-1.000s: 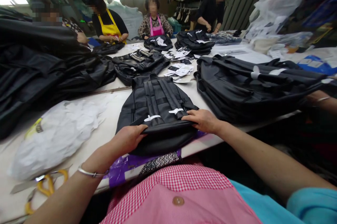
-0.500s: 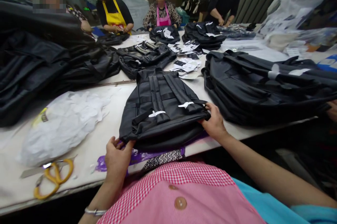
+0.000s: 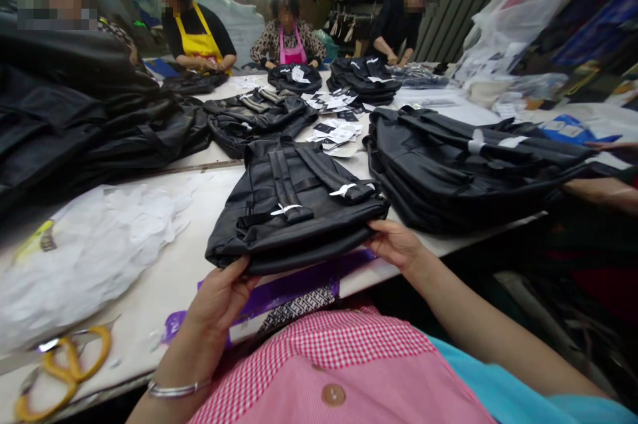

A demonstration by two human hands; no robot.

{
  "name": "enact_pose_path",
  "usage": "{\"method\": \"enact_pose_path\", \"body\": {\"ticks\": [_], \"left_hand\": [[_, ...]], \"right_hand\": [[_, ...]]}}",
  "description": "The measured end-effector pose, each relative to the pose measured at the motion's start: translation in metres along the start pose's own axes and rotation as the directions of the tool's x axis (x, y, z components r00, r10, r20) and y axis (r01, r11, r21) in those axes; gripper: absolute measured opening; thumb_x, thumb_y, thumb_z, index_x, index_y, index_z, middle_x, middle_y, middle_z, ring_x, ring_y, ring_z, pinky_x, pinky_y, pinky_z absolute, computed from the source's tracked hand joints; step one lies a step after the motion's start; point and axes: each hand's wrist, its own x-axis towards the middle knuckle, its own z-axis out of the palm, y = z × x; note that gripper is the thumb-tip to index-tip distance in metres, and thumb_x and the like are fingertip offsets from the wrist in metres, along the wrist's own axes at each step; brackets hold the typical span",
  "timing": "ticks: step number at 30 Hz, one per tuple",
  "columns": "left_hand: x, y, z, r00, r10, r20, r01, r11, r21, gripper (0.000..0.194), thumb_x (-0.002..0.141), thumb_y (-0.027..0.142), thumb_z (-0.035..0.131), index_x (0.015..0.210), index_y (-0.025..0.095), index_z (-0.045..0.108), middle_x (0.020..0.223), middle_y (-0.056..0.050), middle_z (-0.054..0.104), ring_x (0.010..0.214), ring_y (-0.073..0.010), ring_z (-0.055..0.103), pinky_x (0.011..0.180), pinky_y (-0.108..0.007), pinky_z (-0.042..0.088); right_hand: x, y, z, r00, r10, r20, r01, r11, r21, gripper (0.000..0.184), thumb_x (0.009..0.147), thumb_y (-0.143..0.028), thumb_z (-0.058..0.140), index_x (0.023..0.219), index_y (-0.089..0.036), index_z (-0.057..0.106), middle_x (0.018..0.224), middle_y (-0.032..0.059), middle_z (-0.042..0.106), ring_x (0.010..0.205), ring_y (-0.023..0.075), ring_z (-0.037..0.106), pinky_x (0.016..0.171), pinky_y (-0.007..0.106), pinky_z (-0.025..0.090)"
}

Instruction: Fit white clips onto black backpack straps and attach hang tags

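Note:
In front of me a black backpack (image 3: 294,205) lies with its straps up; white ties hold the folded strap ends. Its near bottom edge is lifted a little off the table. My left hand (image 3: 222,298) grips the near left corner, thumb on top and fingers underneath. At the near right corner, my right hand (image 3: 393,242) pinches the edge in the same way. Under that edge, purple plastic (image 3: 279,291) and a black-and-white patterned strip (image 3: 302,308) run along the table's front.
Yellow-handled scissors (image 3: 70,367) and a white plastic bag (image 3: 100,244) lie at left. Black bags are piled left (image 3: 60,118) and stacked right (image 3: 463,171), where another person's hand (image 3: 605,191) reaches in. Paper tags (image 3: 333,131) lie beyond the backpack. Several people work across the table (image 3: 219,178).
The backpack's near edge has come up slightly, showing more purple plastic beneath. My view has shifted right. At far right, another person's arm has come further into view by the stack.

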Motion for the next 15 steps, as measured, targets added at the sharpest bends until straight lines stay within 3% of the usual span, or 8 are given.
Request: {"method": "enact_pose_path", "body": {"ticks": [3,5,7,9,11,15], "left_hand": [[0.002,0.002,-0.001,0.988,0.076,-0.136,-0.052,0.984,0.169,0.020,0.071,0.014,0.073,0.088,0.012,0.064,0.083,-0.006,0.070,0.065,-0.0170,0.068,0.056,-0.027,0.060],[0.000,0.003,-0.002,0.956,0.123,-0.265,-0.034,0.947,0.318,0.025,0.069,0.026,0.079,0.079,0.012,0.061,0.072,-0.004,0.067,0.054,-0.0154,0.064,0.046,-0.025,0.054],[-0.005,0.004,-0.006,0.933,0.153,-0.326,0.035,0.863,0.503,0.034,0.069,0.042,0.077,0.072,0.013,0.060,0.061,-0.005,0.064,0.049,-0.0173,0.061,0.043,-0.026,0.050],[-0.011,0.001,-0.011,0.939,0.148,-0.310,0.118,0.708,0.696,0.042,0.073,0.055,0.070,0.068,0.015,0.060,0.051,-0.006,0.061,0.048,-0.0219,0.061,0.044,-0.030,0.049],[-0.013,-0.005,-0.018,0.951,0.132,-0.280,0.168,0.540,0.824,0.043,0.077,0.057,0.062,0.065,0.016,0.061,0.046,-0.007,0.059,0.049,-0.0260,0.063,0.046,-0.033,0.048],[-0.007,-0.020,-0.030,0.973,0.129,-0.193,0.136,0.358,0.924,0.028,0.083,0.036,0.052,0.064,0.017,0.060,0.053,-0.012,0.063,0.053,-0.0285,0.065,0.050,-0.036,0.049]], "right_hand": [[0.001,-0.005,0.006,0.998,-0.048,-0.039,0.049,0.999,0.013,0.031,0.064,-0.028,0.080,0.089,-0.018,0.063,0.084,0.0047,0.072,0.082,0.0244,0.068,0.068,0.040,0.059],[0.002,-0.008,0.012,0.990,-0.052,-0.128,0.052,0.999,-0.002,0.037,0.058,-0.030,0.084,0.087,-0.017,0.064,0.079,0.0041,0.071,0.073,0.0232,0.067,0.060,0.037,0.058],[0.001,-0.007,0.016,0.973,-0.046,-0.227,0.025,0.995,-0.095,0.035,0.057,-0.032,0.085,0.082,-0.016,0.065,0.071,0.0038,0.069,0.061,0.0211,0.064,0.049,0.033,0.055],[-0.002,0.000,0.014,0.953,-0.048,-0.298,-0.022,0.973,-0.229,0.029,0.059,-0.032,0.082,0.076,-0.016,0.065,0.065,0.0034,0.067,0.050,0.0186,0.060,0.039,0.031,0.050],[-0.006,0.014,0.008,0.945,-0.035,-0.326,-0.084,0.935,-0.345,0.022,0.062,-0.030,0.079,0.071,-0.017,0.063,0.058,0.0025,0.065,0.042,0.0165,0.055,0.034,0.029,0.046],[-0.010,0.048,-0.008,0.948,0.036,-0.315,-0.169,0.898,-0.407,0.016,0.066,-0.023,0.072,0.060,-0.021,0.057,0.036,-0.0040,0.049,0.030,0.0129,0.042,0.026,0.024,0.032]]}}
